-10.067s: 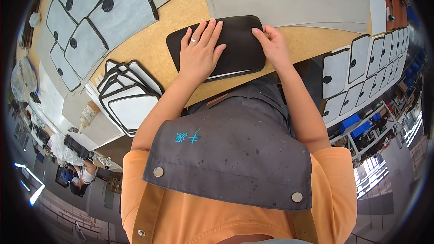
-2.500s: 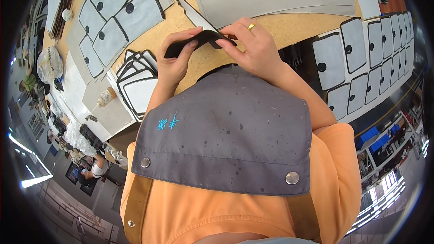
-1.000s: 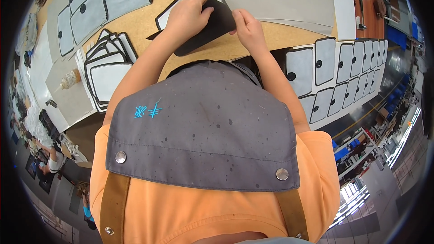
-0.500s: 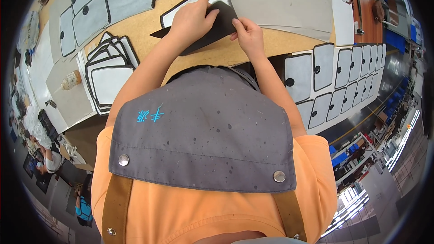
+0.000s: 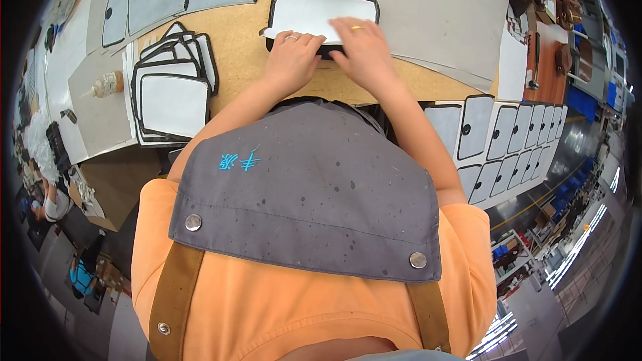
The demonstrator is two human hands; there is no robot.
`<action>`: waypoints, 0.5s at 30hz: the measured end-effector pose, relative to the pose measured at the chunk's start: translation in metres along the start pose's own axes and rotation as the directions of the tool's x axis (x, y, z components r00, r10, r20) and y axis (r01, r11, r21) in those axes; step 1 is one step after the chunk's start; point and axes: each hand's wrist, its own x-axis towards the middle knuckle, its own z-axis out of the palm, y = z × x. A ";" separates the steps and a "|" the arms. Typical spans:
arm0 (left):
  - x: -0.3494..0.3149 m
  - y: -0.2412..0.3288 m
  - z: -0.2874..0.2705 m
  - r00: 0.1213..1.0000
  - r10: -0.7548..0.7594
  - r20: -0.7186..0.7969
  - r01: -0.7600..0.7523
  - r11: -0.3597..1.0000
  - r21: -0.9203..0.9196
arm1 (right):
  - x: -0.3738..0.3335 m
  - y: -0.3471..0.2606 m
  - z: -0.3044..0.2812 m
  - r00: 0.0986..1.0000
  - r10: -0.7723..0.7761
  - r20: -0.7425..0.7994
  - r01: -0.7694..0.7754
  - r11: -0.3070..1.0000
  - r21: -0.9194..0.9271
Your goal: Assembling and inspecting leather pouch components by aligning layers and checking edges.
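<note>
**Both hands flat on the white panel**

Left hand (image 5: 293,60) & right hand (image 5: 361,50) lie palms down, fingers spread, pressing the near edge of a black-rimmed white panel (image 5: 321,13) on the tabletop (image 5: 241,60), w/ a grey sheet (image 5: 428,7) just beside it. Looks like the smoothing-down step imo; next move prob needs even pressure along the rim. Stack of same panels (image 5: 170,97) to the left.

Orange tee, grey apron w/ brown straps, rings

Bright, even overhead light, soft shadows, sharp centre, strong fisheye-bent dark rim.
</note>
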 end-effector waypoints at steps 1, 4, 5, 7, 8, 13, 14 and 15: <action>0.000 -0.001 0.001 0.999 0.014 0.030 -0.013 1.000 -0.013 | 0.007 -0.005 0.011 0.970 0.010 0.243 -0.005 1.000 -0.020; -0.007 -0.009 -0.006 0.973 0.009 -0.229 -0.001 0.999 0.033 | 0.026 -0.013 0.028 0.828 0.098 0.552 -0.056 0.994 -0.093; -0.011 -0.016 -0.008 0.971 -0.003 -0.238 0.011 0.999 0.035 | 0.026 -0.006 0.031 0.856 0.094 0.508 -0.065 0.995 -0.075; -0.024 -0.032 -0.012 0.883 -0.272 -0.382 0.302 0.953 0.020 | 0.029 0.003 0.029 0.877 0.081 0.474 -0.097 0.995 0.010; -0.029 -0.043 -0.003 0.876 -0.287 -0.388 0.318 0.948 0.015 | 0.031 0.006 0.025 0.874 0.066 0.482 -0.082 0.997 0.012; -0.029 -0.062 0.007 0.642 -0.707 0.297 0.640 0.281 -0.715 | 0.057 0.018 0.006 0.732 0.079 0.676 -0.268 0.947 0.179; -0.029 -0.064 0.005 0.686 -0.627 0.370 0.648 0.295 -0.702 | 0.060 0.023 0.006 0.702 0.059 0.709 -0.329 0.911 0.250; -0.027 -0.061 -0.004 0.679 -0.629 0.379 0.653 0.282 -0.703 | 0.067 0.027 0.002 0.655 0.056 0.754 -0.380 0.886 0.264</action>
